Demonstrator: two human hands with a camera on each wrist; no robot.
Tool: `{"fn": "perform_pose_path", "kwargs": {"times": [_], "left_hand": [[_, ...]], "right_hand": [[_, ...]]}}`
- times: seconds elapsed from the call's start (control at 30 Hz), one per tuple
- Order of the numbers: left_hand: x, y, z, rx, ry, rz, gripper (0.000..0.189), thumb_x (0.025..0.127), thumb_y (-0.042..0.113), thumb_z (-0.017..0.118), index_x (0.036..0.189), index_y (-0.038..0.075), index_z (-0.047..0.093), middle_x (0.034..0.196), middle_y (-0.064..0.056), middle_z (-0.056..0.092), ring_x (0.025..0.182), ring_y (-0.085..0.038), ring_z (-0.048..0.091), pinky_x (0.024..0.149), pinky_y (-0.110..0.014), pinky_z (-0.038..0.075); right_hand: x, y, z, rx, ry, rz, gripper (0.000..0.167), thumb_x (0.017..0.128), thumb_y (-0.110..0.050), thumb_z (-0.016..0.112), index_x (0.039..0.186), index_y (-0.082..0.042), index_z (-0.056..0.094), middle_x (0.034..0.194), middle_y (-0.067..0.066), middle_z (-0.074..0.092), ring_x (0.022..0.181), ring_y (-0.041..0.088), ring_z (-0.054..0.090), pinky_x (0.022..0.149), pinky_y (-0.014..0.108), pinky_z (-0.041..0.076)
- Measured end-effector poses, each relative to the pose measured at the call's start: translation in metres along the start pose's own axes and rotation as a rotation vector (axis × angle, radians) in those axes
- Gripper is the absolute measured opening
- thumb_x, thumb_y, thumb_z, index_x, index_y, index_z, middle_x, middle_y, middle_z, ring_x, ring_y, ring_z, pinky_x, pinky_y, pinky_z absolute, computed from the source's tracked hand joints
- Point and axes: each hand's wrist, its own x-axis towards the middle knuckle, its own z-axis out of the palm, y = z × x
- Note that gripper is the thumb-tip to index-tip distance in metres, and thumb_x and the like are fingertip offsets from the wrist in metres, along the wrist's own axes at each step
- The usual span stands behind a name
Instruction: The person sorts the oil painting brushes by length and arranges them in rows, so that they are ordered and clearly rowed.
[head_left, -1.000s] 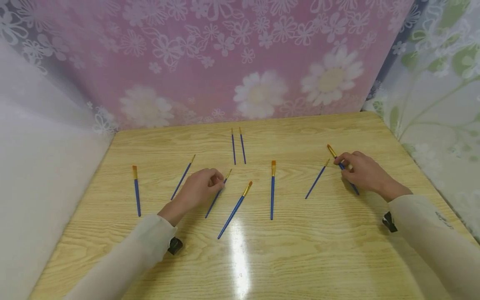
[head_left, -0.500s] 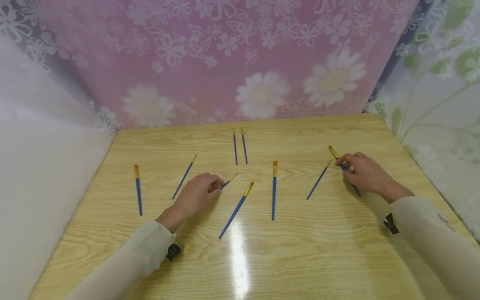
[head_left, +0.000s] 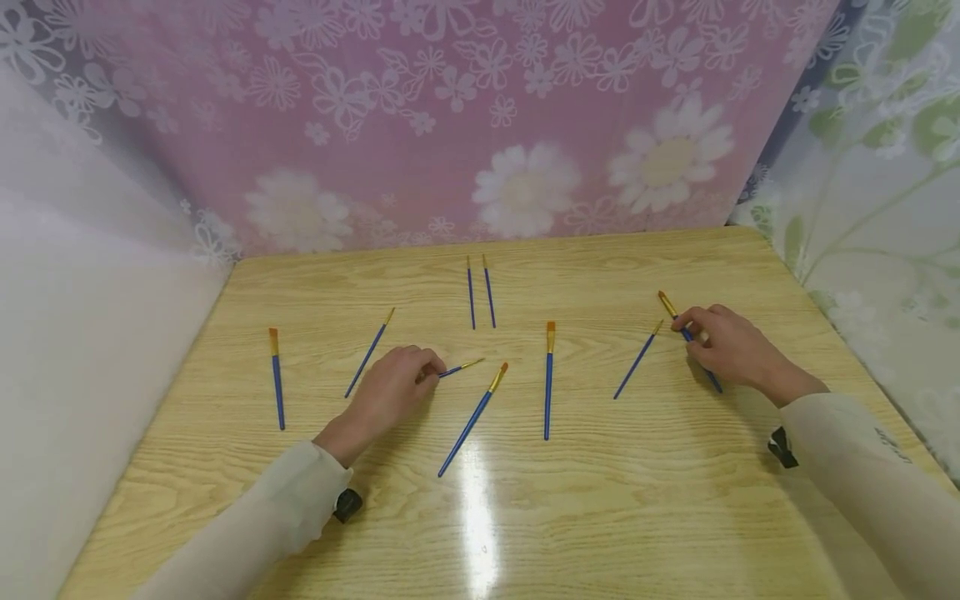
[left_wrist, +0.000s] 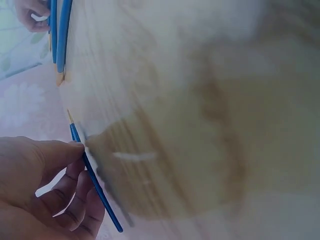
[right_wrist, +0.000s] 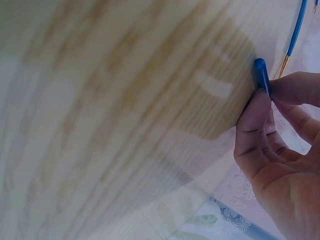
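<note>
My left hand (head_left: pixel 392 390) pinches a thin blue paintbrush (left_wrist: pixel 100 189) between thumb and fingers, its fine tip (head_left: pixel 471 364) pointing right in the head view. The left wrist view shows this brush just off the wood, with a shadow beside it. Over at the right, my right hand (head_left: pixel 723 343) grips a thicker blue paintbrush (right_wrist: pixel 261 75) with a gold ferrule and orange-brown bristles, which point up and left in the head view. A slim blue brush (head_left: pixel 636 362) lies just left of the right hand.
Several more blue brushes lie on the wooden table (head_left: pixel 600 517): a flat one (head_left: pixel 277 387) at far left, a thin one (head_left: pixel 369 354) beside the left hand, an angled one (head_left: pixel 471 425) and a flat one (head_left: pixel 548 392) in the middle, two thin ones (head_left: pixel 491 293) at the back.
My left hand has taken hold of the thin paintbrush and turned it from a steep slant to nearly sideways, tip to the right. The right hand keeps its grip in place.
</note>
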Motion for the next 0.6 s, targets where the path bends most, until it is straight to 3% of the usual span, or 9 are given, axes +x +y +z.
{"fn": "perform_pose_path", "kwargs": {"times": [0.3, 0.6], "left_hand": [[0.008, -0.003, -0.010, -0.044, 0.035, 0.028, 0.021, 0.108, 0.011, 0.069, 0.127, 0.010, 0.079, 0.113, -0.008, 0.074, 0.098, -0.024, 0.071, 0.084, -0.041, 0.061], [0.025, -0.006, -0.015, -0.154, 0.033, -0.024, 0.024, 0.111, 0.014, 0.063, 0.132, 0.010, 0.073, 0.123, -0.011, 0.079, 0.099, -0.026, 0.074, 0.087, -0.045, 0.061]], "right_hand": [[-0.001, 0.001, 0.000, 0.002, 0.004, 0.003, 0.032, 0.103, -0.004, 0.059, 0.134, 0.003, 0.066, 0.119, 0.031, 0.066, 0.097, 0.035, 0.065, 0.076, 0.048, 0.053], [-0.001, -0.001, -0.001, 0.008, -0.003, 0.003, 0.032, 0.104, -0.004, 0.059, 0.134, 0.003, 0.065, 0.120, 0.031, 0.065, 0.093, 0.033, 0.064, 0.073, 0.044, 0.051]]}}
